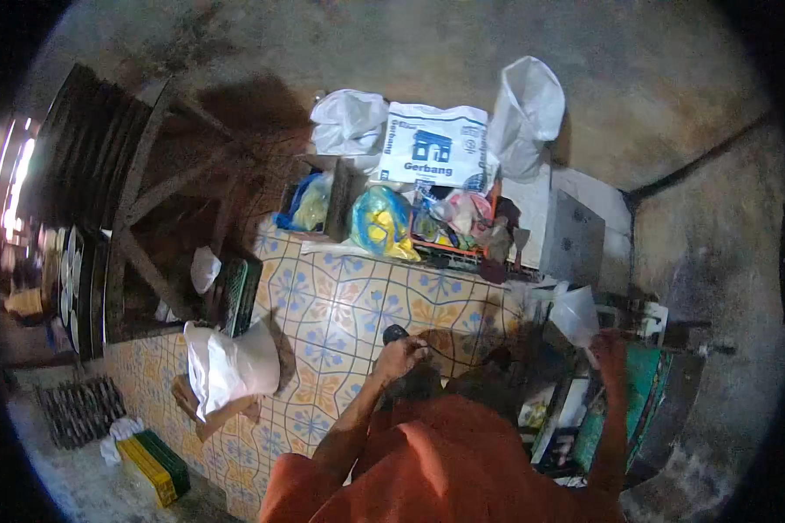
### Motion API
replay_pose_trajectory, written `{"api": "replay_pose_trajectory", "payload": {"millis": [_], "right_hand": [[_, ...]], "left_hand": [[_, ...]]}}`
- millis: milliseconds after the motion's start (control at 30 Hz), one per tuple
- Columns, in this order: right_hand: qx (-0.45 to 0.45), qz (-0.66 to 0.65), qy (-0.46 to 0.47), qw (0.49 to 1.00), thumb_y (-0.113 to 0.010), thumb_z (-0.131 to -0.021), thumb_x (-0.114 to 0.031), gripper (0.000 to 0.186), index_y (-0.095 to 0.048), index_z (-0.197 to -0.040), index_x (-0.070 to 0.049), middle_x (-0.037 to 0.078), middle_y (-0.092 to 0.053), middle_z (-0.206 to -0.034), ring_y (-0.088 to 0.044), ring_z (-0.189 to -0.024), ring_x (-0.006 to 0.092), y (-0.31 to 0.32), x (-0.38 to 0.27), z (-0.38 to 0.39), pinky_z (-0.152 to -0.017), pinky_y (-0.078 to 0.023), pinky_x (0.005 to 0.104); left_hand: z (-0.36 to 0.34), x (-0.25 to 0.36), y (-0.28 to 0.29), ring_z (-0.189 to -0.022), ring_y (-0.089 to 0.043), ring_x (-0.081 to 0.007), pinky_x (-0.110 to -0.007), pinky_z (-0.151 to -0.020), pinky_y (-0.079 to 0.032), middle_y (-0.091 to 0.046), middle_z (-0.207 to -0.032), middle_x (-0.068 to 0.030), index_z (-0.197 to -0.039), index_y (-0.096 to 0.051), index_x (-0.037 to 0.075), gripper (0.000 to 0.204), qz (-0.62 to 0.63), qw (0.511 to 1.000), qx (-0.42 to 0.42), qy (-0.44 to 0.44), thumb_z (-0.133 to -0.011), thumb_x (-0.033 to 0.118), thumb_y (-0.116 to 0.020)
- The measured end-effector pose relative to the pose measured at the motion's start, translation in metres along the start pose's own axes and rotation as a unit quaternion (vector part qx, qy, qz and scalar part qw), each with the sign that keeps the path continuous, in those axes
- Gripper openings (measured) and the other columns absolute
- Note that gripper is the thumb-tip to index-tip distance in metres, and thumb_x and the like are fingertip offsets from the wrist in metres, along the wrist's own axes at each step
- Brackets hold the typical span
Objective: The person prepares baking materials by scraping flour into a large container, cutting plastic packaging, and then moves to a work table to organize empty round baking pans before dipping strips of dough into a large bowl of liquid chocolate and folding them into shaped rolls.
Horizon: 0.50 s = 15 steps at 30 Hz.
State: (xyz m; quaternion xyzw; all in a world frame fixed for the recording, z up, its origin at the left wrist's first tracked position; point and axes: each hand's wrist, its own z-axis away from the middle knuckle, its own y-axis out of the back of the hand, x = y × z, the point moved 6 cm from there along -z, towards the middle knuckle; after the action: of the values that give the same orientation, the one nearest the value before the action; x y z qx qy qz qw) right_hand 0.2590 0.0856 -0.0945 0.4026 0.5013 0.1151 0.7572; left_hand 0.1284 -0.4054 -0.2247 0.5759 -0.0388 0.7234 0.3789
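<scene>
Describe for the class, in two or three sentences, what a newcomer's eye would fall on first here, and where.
Probably the white sack with blue printing at upper centre, between two other white sacks. Just below it in view, a blue and yellow plastic bag bulges above the brightly patterned tile floor. Toward the right, the right hand grips a pale translucent item, perhaps a bag.

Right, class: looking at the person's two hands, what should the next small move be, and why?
Perhaps bring the left hand across to steady the pale translucent item: the right hand seems to grip its near end, while the left is well apart, over the tiled floor, with nothing plainly in its grasp.
</scene>
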Motion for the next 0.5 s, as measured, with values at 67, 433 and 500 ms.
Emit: {"api": "replay_pose_trajectory", "payload": {"millis": [67, 433, 500], "right_hand": [[-0.077, 0.01, 0.06, 0.995, -0.061, -0.092, -0.02, 0.016, -0.058, -0.098, -0.005, 0.003, -0.059, -0.083, -0.059, -0.074, 0.013, -0.092, -0.084, -0.032, -0.067, -0.048, 0.0291], [-0.223, -0.094, 0.212, 0.947, -0.061, -0.084, -0.01, 0.011, -0.06, -0.085, 0.0, 0.01, -0.059, -0.07, -0.058, -0.064, 0.0185, -0.49, -0.353, -0.159, -0.062, -0.045, 0.0322], [-0.22, -0.104, 0.194, 0.95, -0.061, -0.083, -0.011, 0.011, -0.061, -0.085, 0.0, 0.012, -0.06, -0.072, -0.06, -0.066, 0.0217, -0.55, -0.376, -0.173, -0.062, -0.046, 0.0343]], "left_hand": [[0.033, -0.055, 0.04, -0.083, -0.068, -0.0316, -0.038, -0.072, -0.051, -0.068, -0.091, -0.0161, -0.102, -0.068, 0.009, 0.029, 0.049, 0.996, 0.05, 0.054, -0.088, 0.034, -0.063], [0.017, -0.196, 0.212, -0.081, -0.069, -0.0261, -0.037, -0.071, -0.052, -0.071, -0.086, -0.0119, -0.1, -0.068, 0.01, 0.029, 0.105, 0.956, 0.161, 0.222, -0.086, 0.035, -0.066], [-0.026, -0.23, 0.254, -0.077, -0.069, -0.0264, -0.039, -0.07, -0.052, -0.07, -0.084, -0.0118, -0.104, -0.067, 0.009, 0.031, 0.134, 0.96, 0.191, 0.156, -0.086, 0.034, -0.066]]}}
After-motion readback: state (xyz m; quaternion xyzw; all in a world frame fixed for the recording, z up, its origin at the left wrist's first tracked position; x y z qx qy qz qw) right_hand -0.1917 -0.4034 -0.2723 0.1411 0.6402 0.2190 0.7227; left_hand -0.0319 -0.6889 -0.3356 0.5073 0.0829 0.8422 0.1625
